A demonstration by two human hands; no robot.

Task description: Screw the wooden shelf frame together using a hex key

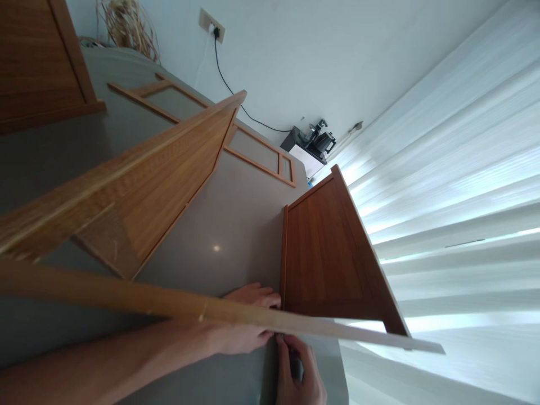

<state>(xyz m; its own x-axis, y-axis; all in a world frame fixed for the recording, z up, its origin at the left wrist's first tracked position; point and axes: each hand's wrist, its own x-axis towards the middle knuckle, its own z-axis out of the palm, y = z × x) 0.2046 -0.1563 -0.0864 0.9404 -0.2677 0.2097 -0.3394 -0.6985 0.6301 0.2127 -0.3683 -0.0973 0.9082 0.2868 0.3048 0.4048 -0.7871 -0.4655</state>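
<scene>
The left hand [244, 318] lies flat under a wooden slat [295, 323], its fingers together beside the wooden panel [329, 264]. The right hand [299, 374] pinches something small at the panel's corner; aligning there seems next.

A room in a home is showing here, seen with the view tipped far over. Sheer white curtains [455, 185] are hanging in long folds from two to five o'clock, with daylight glowing through them. A pale painted wall [320, 62] is running across twelve o'clock, carrying a wall socket [211, 25] with a black cable [236, 95] trailing down toward a small black appliance [317, 140] sitting on a white stand near one o'clock. Dried grass [126, 25] is standing at eleven o'clock. Warm wooden furniture panels [333, 253] are lying about on the smooth grey floor [236, 225], filling nine to six o'clock, which is suggesting flat-pack furniture in a living space.
</scene>
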